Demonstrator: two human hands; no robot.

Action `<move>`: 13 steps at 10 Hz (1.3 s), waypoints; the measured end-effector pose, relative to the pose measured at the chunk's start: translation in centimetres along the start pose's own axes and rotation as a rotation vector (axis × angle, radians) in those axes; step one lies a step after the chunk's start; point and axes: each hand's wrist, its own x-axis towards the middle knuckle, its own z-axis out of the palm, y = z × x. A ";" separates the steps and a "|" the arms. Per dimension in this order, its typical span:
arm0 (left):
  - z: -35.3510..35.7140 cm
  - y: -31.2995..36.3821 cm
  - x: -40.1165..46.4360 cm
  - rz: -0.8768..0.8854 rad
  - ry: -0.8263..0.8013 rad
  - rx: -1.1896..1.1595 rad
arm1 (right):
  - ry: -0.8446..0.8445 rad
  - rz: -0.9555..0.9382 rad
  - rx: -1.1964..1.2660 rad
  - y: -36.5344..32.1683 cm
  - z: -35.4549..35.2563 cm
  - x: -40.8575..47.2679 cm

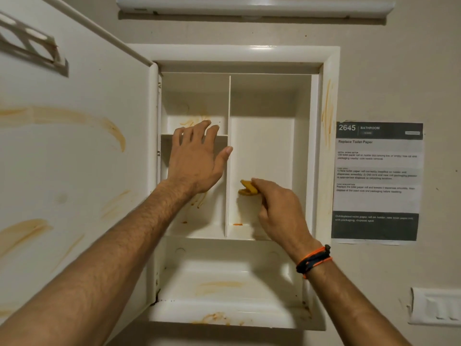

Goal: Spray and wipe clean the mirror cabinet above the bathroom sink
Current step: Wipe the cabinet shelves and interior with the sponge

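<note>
- Head view – the left hand [197, 158] reaches into the open cabinet [239, 54], its fingers straight and spread; the fingertips lie at the edge of the small upper shelf [194, 135] in the left compartment, and the thumb rests against the vertical divider [228, 156].
- The right hand [279, 208] has its fingers curled, pinching a small yellow-orange cloth [247, 188] in the tall right compartment, close to the back wall; whether the cloth touches the wall I cannot tell.
- The white cabinet hangs on the wall with its door [74, 146] swung wide to the left – orange-brown smears mark the door's inner face, the shelf, the left compartment, the bottom tray [224, 285] and the right frame.
- The cloth is blurred and mostly hidden inside the right hand's grip.
- A printed sheet [378, 182] sticks to the wall on the right; its small text is hard to read.
- The light fixture [254, 6] above is cut off at the top edge.
</note>
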 end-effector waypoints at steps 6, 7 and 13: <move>0.2 -0.1 0.0 0.010 0.022 -0.015 | -0.794 0.041 -0.143 0.5 2.5 0.5; 0.2 -0.1 -0.6 0.013 0.034 -0.009 | -0.785 0.073 -0.077 0.8 1.9 0.1; 0.4 -0.1 -1.0 0.016 0.055 0.001 | -0.912 0.152 -0.034 0.2 0.9 1.5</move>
